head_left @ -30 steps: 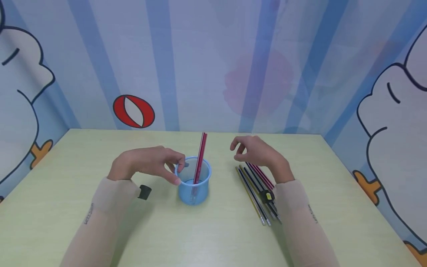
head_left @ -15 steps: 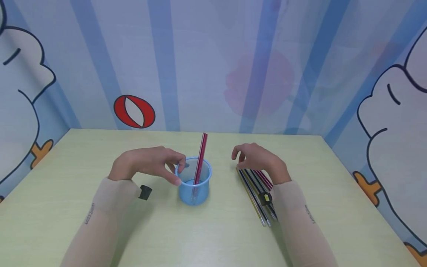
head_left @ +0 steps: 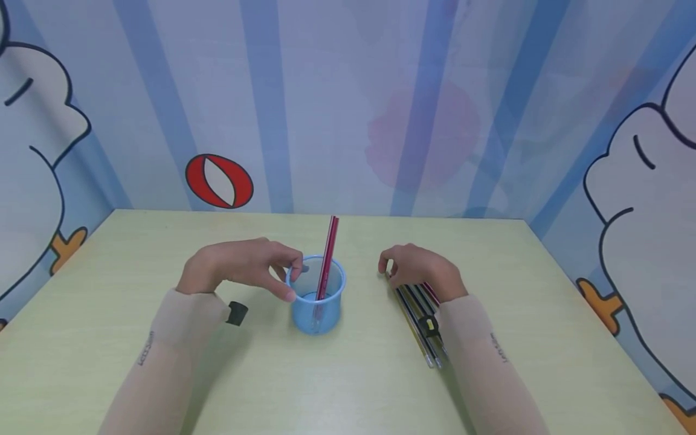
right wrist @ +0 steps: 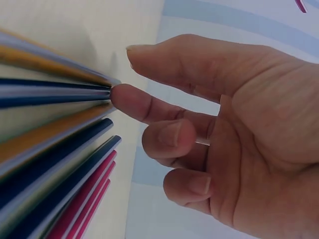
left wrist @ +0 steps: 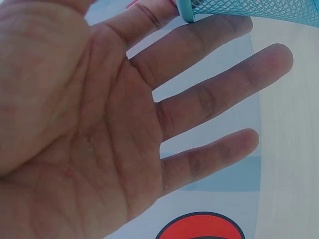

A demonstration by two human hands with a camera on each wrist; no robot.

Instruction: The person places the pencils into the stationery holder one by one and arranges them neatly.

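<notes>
My left hand (head_left: 250,263) pinches the near-left rim of a light-blue mesh pencil cup (head_left: 316,318) between thumb and index finger. In the left wrist view the other fingers (left wrist: 224,104) stretch out past the cup's rim (left wrist: 185,10). Dark-red pencils (head_left: 328,260) lean upright inside the cup. Over the far ends of a row of pencils (head_left: 417,324) hovers my right hand (head_left: 415,270). In the right wrist view its index fingertip meets the end of a dark-blue pencil (right wrist: 55,93). The thumb stays apart, and the remaining fingers are bent. Gold, dark-blue and magenta pencils (right wrist: 92,199) lie side by side.
A pale yellow-green table (head_left: 348,386) carries everything. Behind it rises a blue striped backdrop (head_left: 337,109) with cartoon prints. Small black pieces show at the left cuff (head_left: 237,313) and right cuff (head_left: 429,325).
My right hand has come down and slightly nearer, onto the pencils' far ends, its thumb and index finger drawing lower. The left hand and cup have stayed in place.
</notes>
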